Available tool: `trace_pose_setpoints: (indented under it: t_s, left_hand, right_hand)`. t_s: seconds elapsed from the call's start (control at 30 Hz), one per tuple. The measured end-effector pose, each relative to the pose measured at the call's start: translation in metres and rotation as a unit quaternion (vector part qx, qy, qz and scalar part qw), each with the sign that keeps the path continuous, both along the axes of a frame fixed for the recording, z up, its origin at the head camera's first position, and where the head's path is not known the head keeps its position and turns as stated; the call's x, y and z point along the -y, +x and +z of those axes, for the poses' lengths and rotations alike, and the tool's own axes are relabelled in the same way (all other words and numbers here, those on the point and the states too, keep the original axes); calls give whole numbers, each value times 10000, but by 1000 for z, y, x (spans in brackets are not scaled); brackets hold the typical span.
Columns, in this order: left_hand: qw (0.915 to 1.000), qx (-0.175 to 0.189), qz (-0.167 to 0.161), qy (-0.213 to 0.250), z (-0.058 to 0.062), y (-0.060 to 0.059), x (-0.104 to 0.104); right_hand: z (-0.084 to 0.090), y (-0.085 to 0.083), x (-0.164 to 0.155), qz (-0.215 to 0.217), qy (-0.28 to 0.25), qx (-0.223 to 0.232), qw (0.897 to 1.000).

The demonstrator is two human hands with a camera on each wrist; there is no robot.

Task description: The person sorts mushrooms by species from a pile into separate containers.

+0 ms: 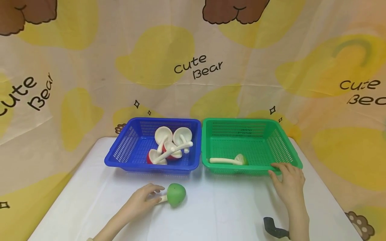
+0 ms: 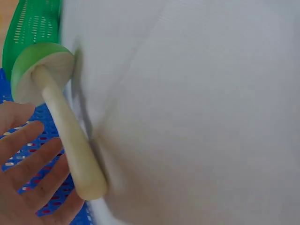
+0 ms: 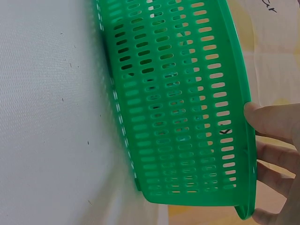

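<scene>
A toy mushroom with a green cap (image 1: 176,194) and a pale stem (image 2: 72,136) lies on the white table in front of the baskets. My left hand (image 1: 144,199) is beside its stem; in the left wrist view the fingers (image 2: 35,159) are spread and fairly straight alongside the stem, not wrapped round it. My right hand (image 1: 289,180) holds the near right rim of the green basket (image 1: 208,169), its thumb (image 3: 272,119) on the outer side and the other fingers behind the rim. Inside that basket lies another green-capped mushroom (image 1: 226,161).
The blue basket (image 1: 120,163) stands left of the green one, their rims nearly meeting. Several red-capped mushrooms (image 1: 172,150) with white stems lie in it. A printed cloth (image 1: 196,97) hangs behind the white table (image 1: 211,214). A black curved piece (image 1: 272,229) is at my right wrist.
</scene>
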State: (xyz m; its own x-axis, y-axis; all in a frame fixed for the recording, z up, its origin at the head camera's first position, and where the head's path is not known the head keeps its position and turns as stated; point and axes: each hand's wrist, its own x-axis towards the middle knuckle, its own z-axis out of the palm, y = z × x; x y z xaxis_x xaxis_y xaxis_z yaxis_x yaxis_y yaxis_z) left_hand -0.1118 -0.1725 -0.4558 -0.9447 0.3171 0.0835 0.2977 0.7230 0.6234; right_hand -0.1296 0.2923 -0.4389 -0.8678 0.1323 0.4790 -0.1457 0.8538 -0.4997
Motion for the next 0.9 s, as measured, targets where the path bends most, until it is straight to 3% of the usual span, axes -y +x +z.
trace_pose_setpoints:
  t_s: [0.17, 0.37, 0.67, 0.9]
  left_hand:
    - [9992, -43, -393, 25, -11, 1, 4]
    - [9988, -294, -314, -225, -20, 2, 4]
    - [9976, -569, -379, -129, -18, 4, 2]
    - [9956, -908, -251, -5, -20, 4, -3]
  right_hand:
    - [1, 0, 0, -17, -4, 4, 10000]
    - [0, 0, 0, -6, -3, 38, 10000]
    - [-1, -1, 0, -7, -2, 20, 10000]
    - [0, 0, 0, -1, 9, 30, 10000]
